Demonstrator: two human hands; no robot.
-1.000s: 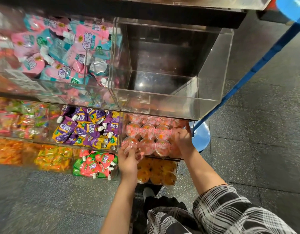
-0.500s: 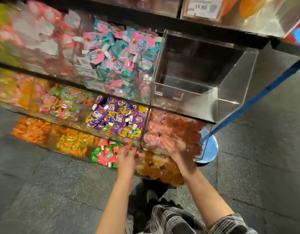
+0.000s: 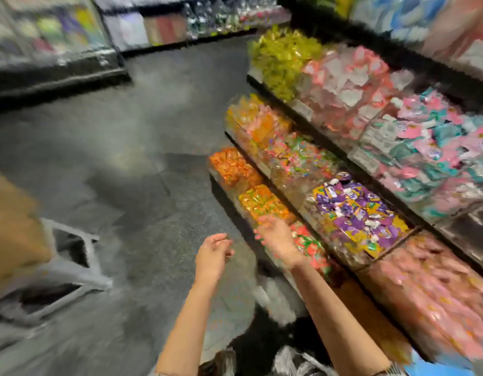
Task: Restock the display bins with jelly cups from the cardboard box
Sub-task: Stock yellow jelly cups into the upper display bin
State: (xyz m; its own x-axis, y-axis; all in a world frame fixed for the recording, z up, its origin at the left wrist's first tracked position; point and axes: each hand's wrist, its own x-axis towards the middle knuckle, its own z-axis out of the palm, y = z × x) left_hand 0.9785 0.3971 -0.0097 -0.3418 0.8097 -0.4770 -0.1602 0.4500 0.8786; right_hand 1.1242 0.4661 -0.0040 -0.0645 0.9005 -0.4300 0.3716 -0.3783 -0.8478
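No text, label, price or brand could be read: motion blur smeared the printing on the purple pouches (image 3: pixel 354 213) and the pink-and-teal pouches (image 3: pixel 435 147), and the pale tags on the display bins (image 3: pixel 302 109) were illegible.

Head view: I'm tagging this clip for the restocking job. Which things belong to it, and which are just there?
Part of the job:
pink jelly cup bin
cardboard box, blurred
left hand, empty
right hand, empty

Just there:
purple pouches
pink and teal pouches
orange sweets
green sweets
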